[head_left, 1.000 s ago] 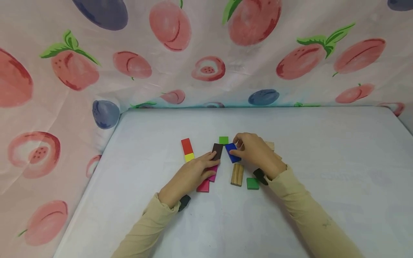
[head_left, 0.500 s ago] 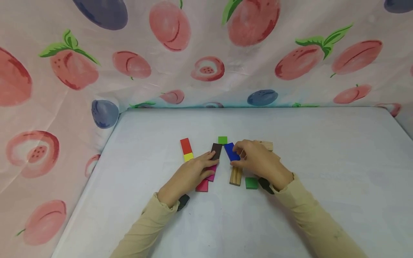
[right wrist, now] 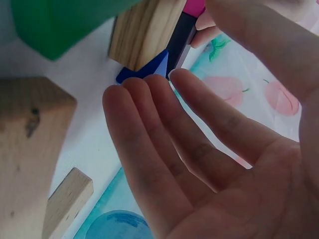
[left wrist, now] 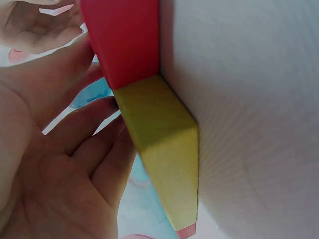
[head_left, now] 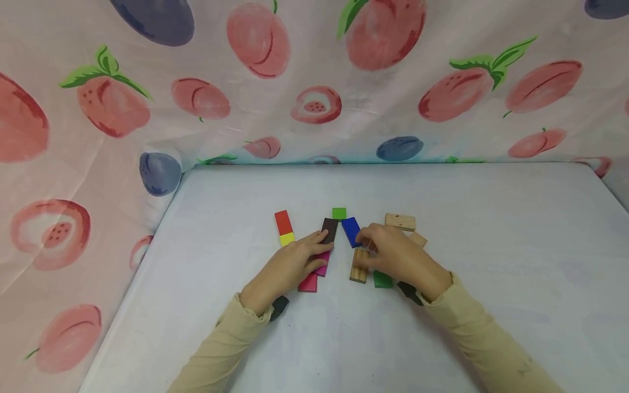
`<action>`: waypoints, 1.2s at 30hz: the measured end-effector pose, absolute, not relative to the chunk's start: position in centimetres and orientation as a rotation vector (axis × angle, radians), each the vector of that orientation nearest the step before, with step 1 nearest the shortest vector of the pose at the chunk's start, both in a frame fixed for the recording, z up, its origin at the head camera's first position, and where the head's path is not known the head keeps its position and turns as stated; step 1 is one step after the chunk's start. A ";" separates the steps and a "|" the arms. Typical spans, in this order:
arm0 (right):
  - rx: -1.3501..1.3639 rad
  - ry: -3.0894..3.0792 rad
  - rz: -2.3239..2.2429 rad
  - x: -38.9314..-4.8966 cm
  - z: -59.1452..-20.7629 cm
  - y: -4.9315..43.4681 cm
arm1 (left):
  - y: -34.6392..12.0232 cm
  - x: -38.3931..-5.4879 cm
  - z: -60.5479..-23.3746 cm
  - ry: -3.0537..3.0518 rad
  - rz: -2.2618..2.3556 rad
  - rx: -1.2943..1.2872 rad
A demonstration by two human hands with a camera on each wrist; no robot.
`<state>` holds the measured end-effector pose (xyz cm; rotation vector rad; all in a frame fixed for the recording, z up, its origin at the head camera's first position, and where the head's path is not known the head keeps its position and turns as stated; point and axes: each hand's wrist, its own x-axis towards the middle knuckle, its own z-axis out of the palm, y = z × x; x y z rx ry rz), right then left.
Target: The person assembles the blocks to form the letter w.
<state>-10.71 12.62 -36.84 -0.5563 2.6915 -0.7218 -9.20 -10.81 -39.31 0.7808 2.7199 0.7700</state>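
Note:
My left hand (head_left: 290, 265) rests across the left-hand blocks, its fingers extended over a dark brown block (head_left: 329, 225) and a magenta block (head_left: 321, 267). A crimson block (head_left: 308, 284) pokes out below the palm; a yellow block (head_left: 287, 239) is partly hidden by the hand. My right hand (head_left: 398, 254) hovers with bent fingers by the lower end of a blue block (head_left: 351, 231), its thumb over a striped wooden block (head_left: 359, 274). In the right wrist view the right hand's fingers (right wrist: 159, 124) hold nothing, their tips close to the blue block (right wrist: 142, 72).
A red block (head_left: 283, 222) adjoins the yellow one, and a light green block (head_left: 339, 213) lies at the top middle. Pale wooden blocks (head_left: 400, 221) sit beyond the right hand, a darker green block (head_left: 382, 280) beneath it. A fruit-print cloth (head_left: 275, 120) hangs behind the white table (head_left: 516, 229).
My right hand has let go of the blue block and moved down and slightly right, uncovering the pale wooden blocks. The left hand stays put.

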 end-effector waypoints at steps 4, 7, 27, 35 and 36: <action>-0.580 2.692 -0.700 -10.4 -37.0 12.6 | -10.8 -9.2 -39.3 2.719 0.769 0.784; -0.604 2.698 -0.686 -10.2 -37.2 12.7 | -10.8 -9.2 -39.4 2.720 0.767 0.782; -0.579 2.678 -0.747 -10.1 -37.8 13.1 | -10.8 -9.2 -39.5 2.717 0.780 0.782; -0.565 2.704 -0.722 -9.7 -37.8 12.9 | -10.8 -9.3 -39.4 2.715 0.775 0.776; -0.566 2.707 -0.717 -9.6 -37.9 12.9 | -10.8 -9.3 -39.4 2.715 0.776 0.775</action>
